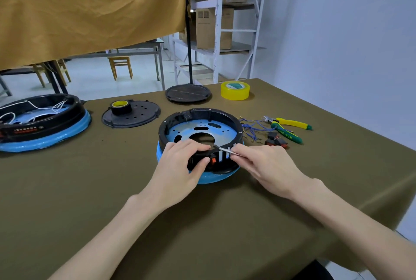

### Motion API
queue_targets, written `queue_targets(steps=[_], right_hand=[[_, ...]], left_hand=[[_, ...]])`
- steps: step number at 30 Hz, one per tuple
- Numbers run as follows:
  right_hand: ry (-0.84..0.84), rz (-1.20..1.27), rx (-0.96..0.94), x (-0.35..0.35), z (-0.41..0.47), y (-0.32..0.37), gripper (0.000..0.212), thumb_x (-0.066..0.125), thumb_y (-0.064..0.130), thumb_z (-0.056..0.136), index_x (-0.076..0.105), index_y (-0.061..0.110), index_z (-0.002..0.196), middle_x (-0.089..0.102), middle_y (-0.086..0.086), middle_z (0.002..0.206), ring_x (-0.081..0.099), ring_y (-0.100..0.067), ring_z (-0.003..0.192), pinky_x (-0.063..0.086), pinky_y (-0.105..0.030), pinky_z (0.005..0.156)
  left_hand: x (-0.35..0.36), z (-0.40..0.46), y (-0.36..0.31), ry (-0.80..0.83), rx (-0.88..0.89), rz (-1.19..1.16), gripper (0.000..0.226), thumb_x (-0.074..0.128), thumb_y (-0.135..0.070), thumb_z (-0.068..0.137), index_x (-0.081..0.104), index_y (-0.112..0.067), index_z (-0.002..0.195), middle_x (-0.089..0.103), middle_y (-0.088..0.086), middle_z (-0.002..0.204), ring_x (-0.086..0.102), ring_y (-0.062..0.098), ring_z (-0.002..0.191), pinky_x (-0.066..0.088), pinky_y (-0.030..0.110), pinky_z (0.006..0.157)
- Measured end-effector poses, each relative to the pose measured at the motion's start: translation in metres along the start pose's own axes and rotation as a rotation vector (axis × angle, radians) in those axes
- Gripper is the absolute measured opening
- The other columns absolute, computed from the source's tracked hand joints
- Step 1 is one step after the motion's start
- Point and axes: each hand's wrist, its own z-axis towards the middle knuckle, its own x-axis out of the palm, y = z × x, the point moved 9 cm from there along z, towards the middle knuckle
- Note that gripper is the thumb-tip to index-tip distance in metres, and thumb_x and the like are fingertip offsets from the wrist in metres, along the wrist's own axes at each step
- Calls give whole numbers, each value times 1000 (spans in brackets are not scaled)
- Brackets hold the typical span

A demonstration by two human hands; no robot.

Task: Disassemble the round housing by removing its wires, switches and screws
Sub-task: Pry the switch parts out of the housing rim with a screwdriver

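Black round housing [200,135] sits mid-desk between your hands; your left hand [182,167] grips its 6 o'clock rim by an orange switch [213,160]; your right hand [267,165] pinches a thin metal tool [227,150] there; blue plate inside.

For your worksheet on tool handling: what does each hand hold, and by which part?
The right hand pinches a thin metal tool by its rear end. The left hand grips the round housing by its near wall, beside the orange switch.

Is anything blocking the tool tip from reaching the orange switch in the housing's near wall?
Nothing visible does. The right hand holds the thin metal tool right above the orange switch, while the left hand grips the round housing beside it.
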Motion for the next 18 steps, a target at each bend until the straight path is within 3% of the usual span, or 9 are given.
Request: queue_targets(steps=[3, 8, 13, 18], right_hand=[[-31, 11, 35, -6, -5, -3, 56, 17, 65, 101, 60, 31, 94, 57, 10, 76, 56, -12, 72, 43, -36, 54], [-153, -114, 2, -25, -7, -1, 51, 32, 59, 103, 60, 28, 75, 42, 10, 64, 50, -14, 58, 27, -29, 46], [-163, -217, -5, -30, -4, -5, 63, 28, 63, 102, 59, 21, 66, 48, 3, 59, 52, -25, 54, 43, -36, 47], [-176, -312, -36, -27, -1, -5, 62, 30, 63, 102, 54, 23, 62, 46, 3, 58, 51, -25, 52, 39, -33, 46]], left_hand=[[2, -3, -6, -57, 10, 4, 20, 68, -25, 96, 71, -21, 116, 67, -14, 110, 57, 5, 107, 23, 15, 107], [3, -8, -11, -109, 9, 7, 29, 57, -35, 95, 71, -21, 116, 67, -14, 112, 55, 6, 113, 22, 18, 109], [2, -9, -13, -122, 0, 28, 27, 63, -29, 94, 72, -18, 116, 70, -11, 107, 59, 11, 106, 29, 27, 107], [0, -9, -12, -121, -3, 2, 27, 63, -30, 94, 73, -20, 117, 70, -13, 107, 57, 8, 106, 28, 25, 108]])
